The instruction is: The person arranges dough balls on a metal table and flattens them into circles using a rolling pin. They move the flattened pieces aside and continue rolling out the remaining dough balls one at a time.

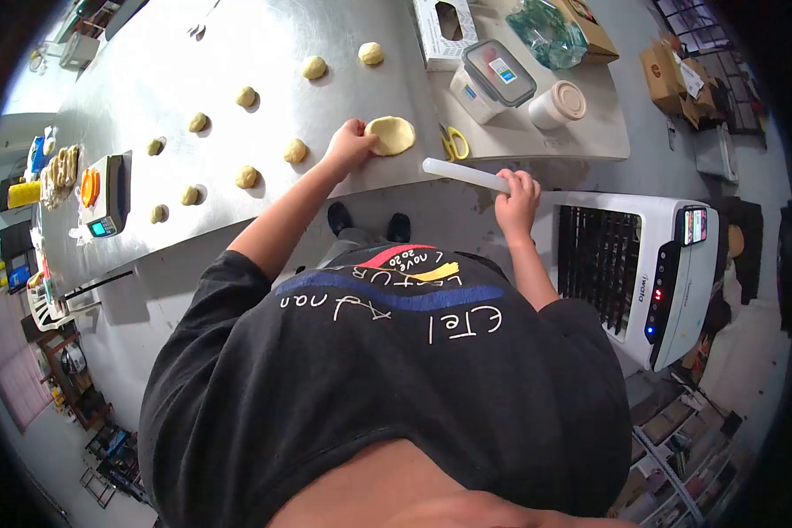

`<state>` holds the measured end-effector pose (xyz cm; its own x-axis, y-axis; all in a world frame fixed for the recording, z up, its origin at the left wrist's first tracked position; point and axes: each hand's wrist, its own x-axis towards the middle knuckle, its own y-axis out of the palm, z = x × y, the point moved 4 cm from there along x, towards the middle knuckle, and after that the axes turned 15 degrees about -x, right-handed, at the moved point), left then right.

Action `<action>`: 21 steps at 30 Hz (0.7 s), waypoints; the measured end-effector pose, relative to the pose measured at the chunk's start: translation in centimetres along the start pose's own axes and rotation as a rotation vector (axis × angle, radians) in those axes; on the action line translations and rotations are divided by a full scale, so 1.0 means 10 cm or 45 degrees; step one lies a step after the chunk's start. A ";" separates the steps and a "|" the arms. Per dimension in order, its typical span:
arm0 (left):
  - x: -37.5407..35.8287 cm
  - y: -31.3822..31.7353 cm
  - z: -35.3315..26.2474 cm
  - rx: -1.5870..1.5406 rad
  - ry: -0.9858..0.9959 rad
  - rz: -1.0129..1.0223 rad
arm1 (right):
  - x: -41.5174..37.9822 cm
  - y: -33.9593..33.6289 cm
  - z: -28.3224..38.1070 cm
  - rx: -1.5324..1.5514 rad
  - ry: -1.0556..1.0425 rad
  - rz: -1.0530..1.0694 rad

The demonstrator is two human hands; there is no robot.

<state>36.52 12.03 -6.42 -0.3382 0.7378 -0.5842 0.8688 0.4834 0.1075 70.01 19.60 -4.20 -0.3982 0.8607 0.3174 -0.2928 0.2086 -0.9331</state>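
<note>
A flattened round of pale dough (391, 136) lies near the front edge of the metal table (290, 123). My left hand (352, 145) pinches the left rim of this round between its fingers. Out past the table's edge, my right hand (517, 198) is wrapped round one end of a white rolling pin (466, 173), whose other end points left toward the dough. Several dough balls stand in two rows to the left, among them one ball (295, 150) near my left forearm and another (371, 54) behind the flattened round.
A digital scale (107, 198) stands at the table's left end. On the right side table (581, 132) are yellow scissors (454, 143), a lidded plastic container (493, 84) and a white tub (558, 105). An air cooler (634, 273) stands at my right.
</note>
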 end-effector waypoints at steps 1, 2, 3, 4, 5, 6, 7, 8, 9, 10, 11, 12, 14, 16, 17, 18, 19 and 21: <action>-0.03 -0.01 -0.05 0.259 0.118 -0.019 | 0.00 0.00 0.00 -0.001 0.001 0.000; -0.05 0.00 -0.10 0.518 0.236 -0.037 | -0.01 0.00 0.00 0.003 0.002 0.003; -0.09 0.02 -0.10 0.518 0.235 -0.035 | -0.02 0.00 0.00 0.007 0.004 0.006; -0.25 0.08 -0.24 0.865 0.346 -0.150 | -0.02 -0.01 0.00 0.006 0.006 0.006; -0.35 0.13 -0.33 1.211 0.456 -0.265 | -0.03 -0.02 0.00 0.001 0.012 0.007; -0.34 0.13 -0.33 1.212 0.457 -0.263 | -0.03 -0.02 0.00 -0.004 0.018 0.007; -0.36 0.15 -0.38 1.263 0.724 -0.254 | -0.04 -0.02 -0.02 -0.006 0.020 0.006; -0.38 0.19 -0.41 1.305 0.992 -0.243 | -0.05 0.00 -0.04 0.005 0.028 0.013; -0.33 0.22 -0.41 1.304 0.993 -0.241 | -0.06 0.01 -0.06 0.016 0.035 0.021; -0.28 0.33 -0.42 1.370 1.104 -0.049 | -0.06 0.02 -0.07 0.015 0.036 0.021; -0.24 0.44 -0.41 1.430 1.210 0.147 | -0.08 0.02 -0.08 0.008 0.030 0.022; -0.18 0.51 -0.37 1.591 1.196 0.318 | -0.09 0.02 -0.09 0.000 0.023 0.023; -0.04 0.58 -0.21 1.640 1.235 0.369 | -0.13 0.04 -0.12 -0.025 0.019 0.057; 0.01 0.65 -0.14 1.787 1.220 0.425 | -0.14 0.06 -0.12 -0.049 0.020 0.087; -0.03 0.66 -0.20 1.785 1.219 0.431 | -0.15 0.05 -0.12 -0.048 0.030 0.074; -0.07 0.67 -0.24 1.816 1.204 0.425 | -0.19 0.04 -0.12 -0.049 0.038 0.067; -0.10 0.67 -0.24 1.846 1.189 0.415 | -0.21 0.03 -0.14 -0.053 0.037 0.077; -0.07 0.66 -0.22 1.800 1.198 0.440 | -0.23 0.03 -0.14 -0.057 0.015 0.052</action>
<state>41.67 15.74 -3.51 0.2855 0.9584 -0.0014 0.3865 -0.1165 -0.9149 72.09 18.35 -5.51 -0.3985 0.8743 0.2771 -0.2370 0.1937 -0.9520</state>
